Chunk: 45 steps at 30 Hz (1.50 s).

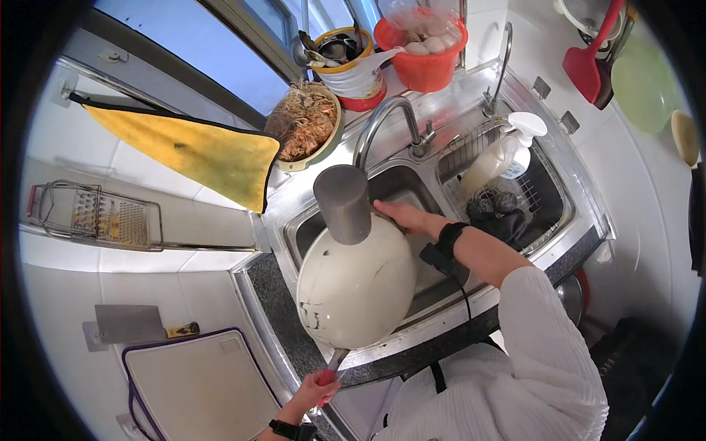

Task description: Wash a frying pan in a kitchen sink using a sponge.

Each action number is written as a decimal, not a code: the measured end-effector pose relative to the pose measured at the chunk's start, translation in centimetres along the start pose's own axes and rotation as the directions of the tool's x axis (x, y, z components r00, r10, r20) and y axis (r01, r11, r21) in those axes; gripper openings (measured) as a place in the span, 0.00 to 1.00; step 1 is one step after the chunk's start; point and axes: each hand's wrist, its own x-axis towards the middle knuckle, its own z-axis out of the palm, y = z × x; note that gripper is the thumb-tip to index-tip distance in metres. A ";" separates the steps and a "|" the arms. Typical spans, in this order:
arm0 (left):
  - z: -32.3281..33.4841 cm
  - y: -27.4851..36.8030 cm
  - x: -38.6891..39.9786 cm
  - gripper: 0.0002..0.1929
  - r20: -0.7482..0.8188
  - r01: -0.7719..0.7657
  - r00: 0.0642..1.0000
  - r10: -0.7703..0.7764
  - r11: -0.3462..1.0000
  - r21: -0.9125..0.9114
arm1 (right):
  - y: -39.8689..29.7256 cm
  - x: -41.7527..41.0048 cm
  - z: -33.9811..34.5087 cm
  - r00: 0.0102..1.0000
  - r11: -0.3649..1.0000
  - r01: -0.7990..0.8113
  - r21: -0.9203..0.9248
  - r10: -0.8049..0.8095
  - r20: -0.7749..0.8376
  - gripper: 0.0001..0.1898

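A large cream-white pan (358, 292) is tilted over the double-bowl stainless steel sink (436, 270), its underside or outer face hard to tell from its inside. My left hand (317, 390) is closed around the red grip of the pan's handle, near the counter's front edge. Beyond the pan's far right rim, my right hand (402, 215) reaches over the sink with its thumb out; its fingers are partly hidden, and what they hold cannot be told. A grey cylinder (343, 205) overlaps the pan's far side. The curved faucet (386, 110) rises just behind.
A wire basket (538, 204) in the right bowl holds a spray bottle (515, 146) and scourers (493, 204). Behind stand a red plastic basin (422, 71), a utensil bucket (353, 82) and a bowl of dried food (306, 132). A yellow cloth (187, 149), grater (110, 218), cleaver (129, 324) and cutting board (201, 386) are at left.
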 end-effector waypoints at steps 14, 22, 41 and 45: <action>-1.0 -2.3 -0.1 0.08 0.248 0.089 0.969 0.009 0.921 -0.378 | 5.9 -4.1 -1.4 0.991 0.905 -0.071 0.420 0.016 0.133 0.27; -0.3 -2.3 1.0 0.11 0.324 0.065 0.942 0.087 0.899 -0.432 | 6.3 -4.3 -2.0 0.997 0.813 -0.061 0.579 0.026 0.070 0.26; 10.2 6.3 2.4 0.08 0.194 0.097 0.981 0.017 0.818 -0.567 | 16.3 -10.7 11.9 0.837 0.700 0.242 0.672 0.200 -0.509 0.28; 12.0 9.0 3.8 0.07 0.186 0.086 0.982 0.037 0.786 -0.612 | 12.8 -12.7 15.6 0.839 0.781 0.302 0.547 0.054 -0.541 0.30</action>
